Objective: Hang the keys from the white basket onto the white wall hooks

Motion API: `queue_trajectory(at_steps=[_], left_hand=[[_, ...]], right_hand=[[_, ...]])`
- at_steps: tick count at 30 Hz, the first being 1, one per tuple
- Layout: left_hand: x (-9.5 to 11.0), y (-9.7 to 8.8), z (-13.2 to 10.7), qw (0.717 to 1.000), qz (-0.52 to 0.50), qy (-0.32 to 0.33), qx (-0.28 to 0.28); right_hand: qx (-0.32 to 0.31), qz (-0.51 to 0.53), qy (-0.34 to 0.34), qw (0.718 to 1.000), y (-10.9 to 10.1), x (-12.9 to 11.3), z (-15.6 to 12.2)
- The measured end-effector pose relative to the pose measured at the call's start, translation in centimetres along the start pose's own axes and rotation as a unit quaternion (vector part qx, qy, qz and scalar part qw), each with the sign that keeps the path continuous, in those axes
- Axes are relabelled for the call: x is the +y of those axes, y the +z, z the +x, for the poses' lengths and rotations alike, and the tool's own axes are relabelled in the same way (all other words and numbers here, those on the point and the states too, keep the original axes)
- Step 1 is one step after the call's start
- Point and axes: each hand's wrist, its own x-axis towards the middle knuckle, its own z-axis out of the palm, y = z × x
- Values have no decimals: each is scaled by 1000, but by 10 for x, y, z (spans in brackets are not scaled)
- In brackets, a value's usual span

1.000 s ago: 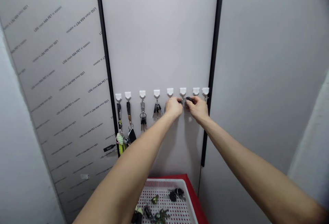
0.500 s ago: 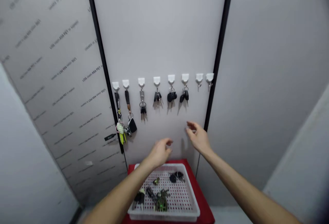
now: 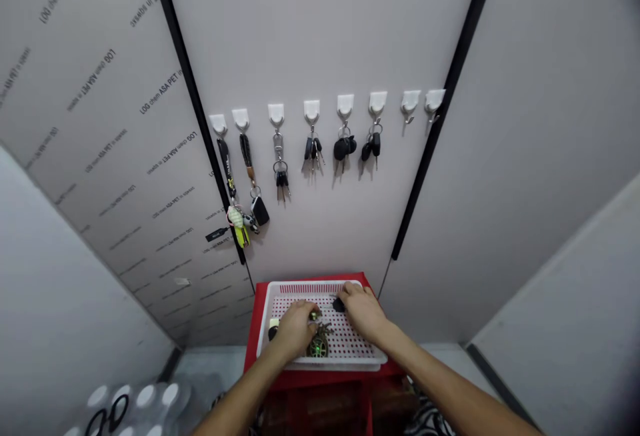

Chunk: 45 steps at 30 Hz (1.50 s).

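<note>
My left hand [image 3: 296, 328] is down in the white plastic basket [image 3: 369, 361]. Its thumb and fingers are apart, around a small brass-coloured piece [image 3: 314, 316], with no grip on it visible. Just beside it lies a bunch of keys with a round bronze-green pendant [image 3: 318, 348]. Over at the basket's right side, my right hand [image 3: 364, 311] is closed on a bunch of black keys [image 3: 339, 305], mostly hidden under its fingers. A dark item with a pale tab [image 3: 273, 329] lies by the left rim, partly covered by my left hand.
A row of white hooks [image 3: 311, 109] is fixed to the wall; most carry key bunches, such as black keys [image 3: 345, 147]. Two right-hand hooks [image 3: 410, 101] are bare. The basket stands on a red surface [image 3: 253, 343]. Clear bottles [image 3: 145, 396] and black scissors [image 3: 117, 413] are at lower left.
Both hands have gone down from in front of the wall into the basket. The right hand now covers the black keys. My view has shifted, so the hooks appear higher.
</note>
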Motion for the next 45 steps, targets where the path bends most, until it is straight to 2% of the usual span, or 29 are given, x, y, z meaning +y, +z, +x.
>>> queue_trajectory(at_steps=[5, 9, 12, 17, 20, 22, 25, 27, 30, 32, 34, 39, 42, 45], left_hand=[[-4, 8, 1, 999, -30, -14, -1], [-4, 8, 1, 999, -40, -34, 2], [-1, 6, 5, 999, -29, -36, 8], [8, -6, 21, 995, -54, 14, 80], [17, -13, 27, 994, -86, 15, 72], [26, -15, 28, 987, -145, 35, 62], [41, -17, 29, 954, -287, 80, 38], [52, -20, 31, 915, -392, 91, 6], [67, -30, 39, 852, -518, 71, -14], [76, -42, 45, 829, -557, 46, -6], [89, -57, 51, 829, -558, 36, 5], [136, -108, 75, 875, -467, 85, 95], [167, -135, 91, 887, -416, 140, 142], [191, -151, 104, 899, -353, 181, 183]], right_hand=[[-34, 25, -13, 999, -4, 3, 0], [-63, 5, 9, 998, -14, -3, 0], [-71, -6, -4, 997, -17, -5, 1], [-36, 41, -32, 998, -22, -2, -4], [7, 115, -25, 993, -31, 0, -7], [28, 179, -16, 983, -40, 1, -7], [56, 294, -7, 954, -54, 2, -3], [65, 375, 10, 925, -65, 2, 1], [60, 490, 61, 867, -86, 4, 7], [62, 549, 81, 829, -104, 8, 11], [80, 596, 86, 794, -126, 15, 13], [193, 670, 78, 713, -191, 39, 18], [269, 674, 58, 685, -226, 47, 23], [326, 667, 47, 668, -252, 51, 27]])
